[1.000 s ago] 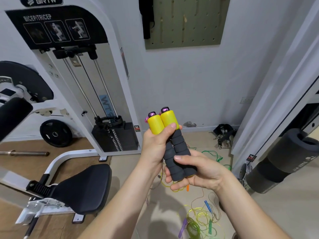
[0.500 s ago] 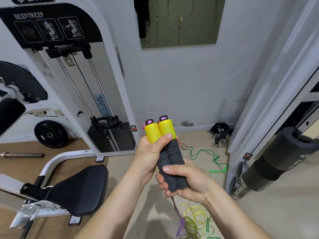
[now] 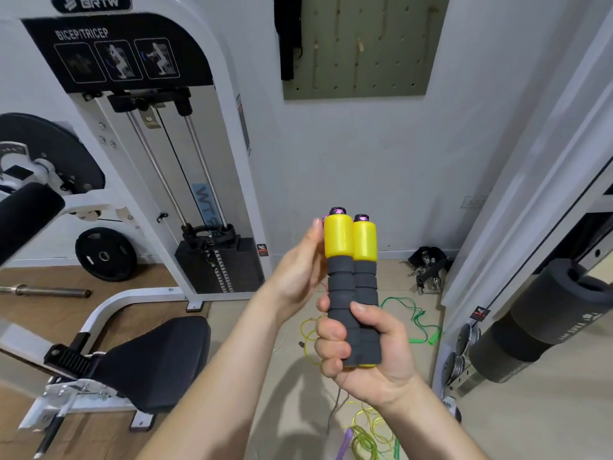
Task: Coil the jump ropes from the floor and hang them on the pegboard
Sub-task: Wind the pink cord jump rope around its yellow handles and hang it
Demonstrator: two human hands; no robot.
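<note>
Jump-rope handles (image 3: 351,260), paired, upright: I am clamping both in my right hand (image 3: 361,346), left hand (image 3: 298,270) lying open beside the yellow cap. Step: gathering. Next, likely: coiling, then reaching up for the pegboard (image 3: 365,61)

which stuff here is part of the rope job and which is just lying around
Job: handles in the right hand, green rope, yellow rope, pegboard.
Lying about: weight plate, barbell, seat, straps.
</note>
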